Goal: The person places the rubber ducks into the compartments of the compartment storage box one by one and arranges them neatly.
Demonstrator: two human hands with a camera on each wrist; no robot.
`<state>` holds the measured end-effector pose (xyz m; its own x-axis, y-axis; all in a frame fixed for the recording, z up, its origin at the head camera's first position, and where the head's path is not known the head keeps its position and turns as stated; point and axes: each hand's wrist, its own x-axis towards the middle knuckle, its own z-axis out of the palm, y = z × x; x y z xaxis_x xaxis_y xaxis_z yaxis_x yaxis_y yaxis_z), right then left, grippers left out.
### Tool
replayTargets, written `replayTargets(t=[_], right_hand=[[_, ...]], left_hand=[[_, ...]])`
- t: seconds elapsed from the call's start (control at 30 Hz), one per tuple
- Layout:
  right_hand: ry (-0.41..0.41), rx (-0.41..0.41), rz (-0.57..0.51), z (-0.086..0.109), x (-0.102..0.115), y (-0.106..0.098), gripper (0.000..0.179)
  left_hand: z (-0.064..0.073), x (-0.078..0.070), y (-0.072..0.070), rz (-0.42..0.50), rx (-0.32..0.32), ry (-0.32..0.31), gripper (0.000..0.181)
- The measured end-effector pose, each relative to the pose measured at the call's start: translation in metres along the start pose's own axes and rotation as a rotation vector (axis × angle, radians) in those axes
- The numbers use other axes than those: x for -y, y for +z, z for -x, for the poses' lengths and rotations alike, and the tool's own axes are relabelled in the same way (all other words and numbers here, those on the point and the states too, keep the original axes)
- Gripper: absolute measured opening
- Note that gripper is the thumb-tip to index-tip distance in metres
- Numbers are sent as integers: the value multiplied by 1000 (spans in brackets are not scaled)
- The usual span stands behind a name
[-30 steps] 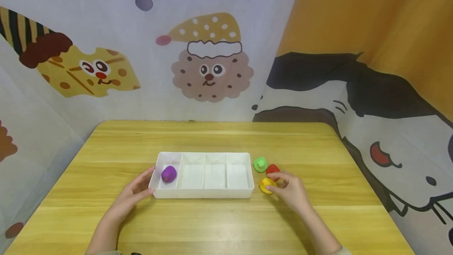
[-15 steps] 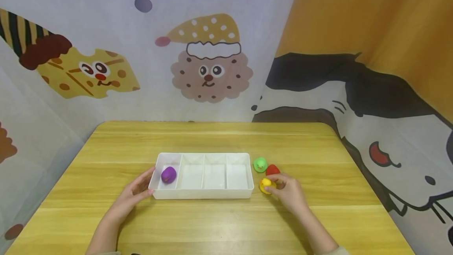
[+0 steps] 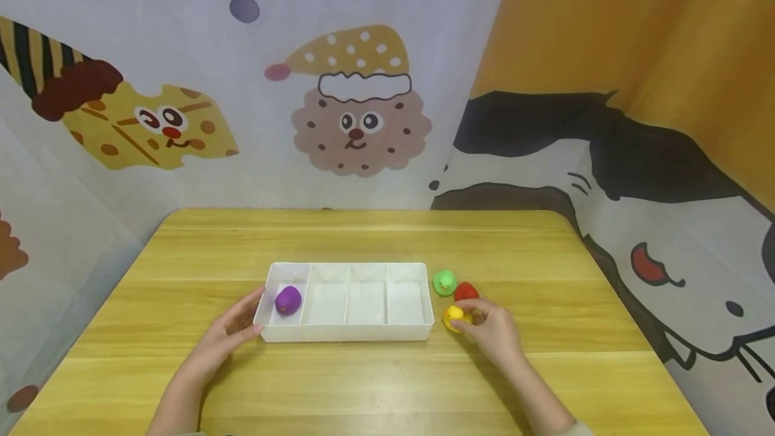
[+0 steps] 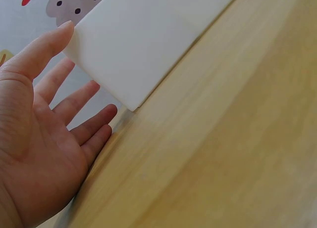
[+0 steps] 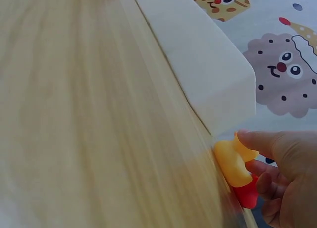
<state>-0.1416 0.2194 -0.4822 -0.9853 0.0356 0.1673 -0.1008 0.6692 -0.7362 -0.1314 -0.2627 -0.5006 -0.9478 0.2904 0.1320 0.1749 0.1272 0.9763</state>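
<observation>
Purple toy point(image 3: 288, 301) in nine-o'clock compartment of white tray point(image 3: 346, 334); left hand point(image 3: 229, 330), fingers point(image 4: 77, 100) extended, touches tray; right hand point(image 3: 495, 333) pinches yellow duck point(image 3: 452, 315) beyond three-o'clock end; red toy point(image 3: 465, 291) at duck's one, green duck point(image 3: 445, 283) eleven.

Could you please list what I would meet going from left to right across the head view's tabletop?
Left hand, white tray with the purple toy in its leftmost compartment, green duck, right hand. The yellow duck and red toy are left out: they overlap the right hand.
</observation>
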Motion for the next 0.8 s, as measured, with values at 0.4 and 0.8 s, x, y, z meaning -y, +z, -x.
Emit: replayTargets(t=[0.4, 0.8], right_hand=[[0, -5, -12, 3, 10, -8, 30], [-78, -34, -67, 6, 29, -21, 30]], left_hand=[[1, -2, 1, 7, 0, -8, 61], [0, 0, 1, 8, 4, 23, 60]])
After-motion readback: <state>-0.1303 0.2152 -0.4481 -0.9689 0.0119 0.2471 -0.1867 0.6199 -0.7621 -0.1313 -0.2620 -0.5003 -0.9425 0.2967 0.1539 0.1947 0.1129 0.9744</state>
